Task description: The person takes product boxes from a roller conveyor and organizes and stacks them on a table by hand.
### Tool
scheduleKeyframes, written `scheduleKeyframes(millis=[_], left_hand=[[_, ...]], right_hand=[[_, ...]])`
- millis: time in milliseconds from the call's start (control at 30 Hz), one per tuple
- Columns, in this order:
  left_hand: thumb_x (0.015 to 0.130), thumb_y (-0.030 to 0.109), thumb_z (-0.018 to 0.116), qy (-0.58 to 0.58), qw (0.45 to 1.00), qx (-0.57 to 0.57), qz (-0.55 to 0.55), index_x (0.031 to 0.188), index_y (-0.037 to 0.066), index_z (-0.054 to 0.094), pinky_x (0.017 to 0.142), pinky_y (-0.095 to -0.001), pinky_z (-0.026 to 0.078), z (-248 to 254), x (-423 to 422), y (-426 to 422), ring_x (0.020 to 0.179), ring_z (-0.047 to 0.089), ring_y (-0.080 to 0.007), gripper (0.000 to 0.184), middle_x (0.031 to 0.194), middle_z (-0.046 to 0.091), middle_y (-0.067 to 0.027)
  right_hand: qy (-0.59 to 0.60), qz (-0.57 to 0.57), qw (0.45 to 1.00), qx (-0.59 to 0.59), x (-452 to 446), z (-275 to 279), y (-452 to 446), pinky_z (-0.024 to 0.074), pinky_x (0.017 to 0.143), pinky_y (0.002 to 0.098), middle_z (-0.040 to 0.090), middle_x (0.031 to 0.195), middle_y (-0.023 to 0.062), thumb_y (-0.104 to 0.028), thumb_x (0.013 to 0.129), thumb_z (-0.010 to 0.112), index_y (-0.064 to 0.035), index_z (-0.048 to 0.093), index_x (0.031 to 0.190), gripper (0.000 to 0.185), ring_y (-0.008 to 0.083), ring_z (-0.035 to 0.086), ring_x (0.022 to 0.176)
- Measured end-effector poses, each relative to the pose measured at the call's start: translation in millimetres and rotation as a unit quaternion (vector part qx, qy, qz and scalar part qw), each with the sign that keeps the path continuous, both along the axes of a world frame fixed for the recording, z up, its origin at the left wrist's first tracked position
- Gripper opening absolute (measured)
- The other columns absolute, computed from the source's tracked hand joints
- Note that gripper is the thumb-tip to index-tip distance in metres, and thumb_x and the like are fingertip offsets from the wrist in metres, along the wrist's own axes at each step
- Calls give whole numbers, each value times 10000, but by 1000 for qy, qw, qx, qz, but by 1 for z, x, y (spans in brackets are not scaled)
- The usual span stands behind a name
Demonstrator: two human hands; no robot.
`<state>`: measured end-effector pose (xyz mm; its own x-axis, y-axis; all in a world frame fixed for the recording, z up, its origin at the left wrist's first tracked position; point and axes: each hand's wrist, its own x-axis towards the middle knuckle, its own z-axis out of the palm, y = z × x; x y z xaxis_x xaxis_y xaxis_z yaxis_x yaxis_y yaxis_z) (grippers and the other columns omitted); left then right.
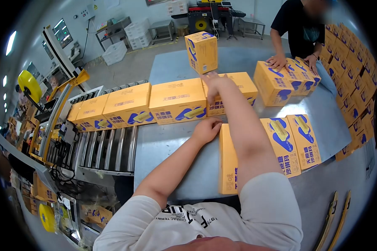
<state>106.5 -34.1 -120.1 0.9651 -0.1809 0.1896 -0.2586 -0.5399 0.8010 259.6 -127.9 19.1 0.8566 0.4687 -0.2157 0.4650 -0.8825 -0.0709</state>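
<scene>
My right hand [215, 85] reaches over a yellow carton [241, 83] at the right end of a row. Its fingers lie across the top toward the far edge, and the thumb hangs over the front face. Low in front of this row is my left hand [206, 130], its fingers loosely curled and nothing visible in them. It sits close to the left end of a nearer group of upright cartons [228, 161]; whether it touches them I cannot tell. My right forearm hides part of that group. Left of my right hand lies another carton [178, 98] in the row.
The row runs left onto a roller conveyor [109, 150] beside a strapping machine [54, 125]. One carton [202, 52] stands upright at the back of the metal table [171, 167]. Across it, a person's hands [277, 62] rest on several cartons [274, 85]. Stacked cartons [352, 79] fill the right.
</scene>
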Motion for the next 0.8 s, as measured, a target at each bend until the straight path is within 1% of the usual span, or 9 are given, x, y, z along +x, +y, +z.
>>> scheduleKeyframes(millis=[100,133,267,367,467,567,700,767,800], left_hand=[[988,245,689,33,985,-160,59,1215,50,706,781,-295,523,-8,-5,20,864,649,-145,300,942,715,-53],[975,203,696,-2,974,-202,100,1133,8,719,749,-276,513,-4,-11,27,811,626,-120,252,874,699,-46],[998,198,688,25,942,-296,159,1111,47,724,741,-238,478,5,-25,76,802,580,-72,193,897,686,16],[999,186,687,11,906,-376,193,1082,23,714,732,-229,472,-7,-30,104,805,576,-64,185,909,685,13],[994,173,688,-27,914,-343,216,1075,10,713,732,-222,467,-58,-23,125,806,574,-57,184,906,681,12],[988,155,685,-39,909,-356,214,1053,5,717,717,-220,470,-38,-20,124,785,577,-53,168,883,679,11],[980,145,684,-37,911,-336,234,1025,0,724,691,-221,473,-38,-15,124,754,578,-51,157,838,677,13],[977,143,687,-34,907,-349,233,1017,-3,725,681,-221,474,-43,-11,124,744,578,-50,156,821,677,13],[976,146,688,-34,903,-356,237,1017,-2,726,681,-221,473,-42,-11,123,744,577,-51,158,820,677,13]], right_hand=[[-15,-97,993,60,12,6,-38,153,1201,717,263,1656,197,-361,490,959,-221,182,1644,1399,347,187,1565],[-85,-170,980,53,3,16,-41,155,1197,712,295,1625,216,-400,527,945,-238,205,1639,1345,381,210,1541],[-304,-359,880,66,2,14,-42,187,1174,663,352,1552,248,-516,587,923,-296,300,1613,1221,429,276,1467],[-273,-371,887,-7,-4,26,-41,244,1126,602,367,1543,229,-583,606,907,-314,345,1597,1170,400,303,1448],[-271,-382,884,-4,-8,29,-38,270,1089,570,359,1539,222,-591,629,893,-313,347,1597,1145,387,303,1434],[-317,-389,865,10,-17,31,-36,343,1065,542,456,1472,204,-586,674,867,-286,419,1563,1039,388,392,1389],[-319,-226,898,203,58,-5,-49,401,1067,562,549,1428,198,-477,770,841,-243,464,1537,886,360,503,1340],[-187,-100,949,234,30,9,-2,349,1118,615,522,1481,192,-449,735,861,-218,452,1547,938,368,461,1399],[-95,-49,977,185,-2,20,26,290,1156,654,476,1534,190,-461,687,883,-208,426,1565,1021,375,404,1452]])
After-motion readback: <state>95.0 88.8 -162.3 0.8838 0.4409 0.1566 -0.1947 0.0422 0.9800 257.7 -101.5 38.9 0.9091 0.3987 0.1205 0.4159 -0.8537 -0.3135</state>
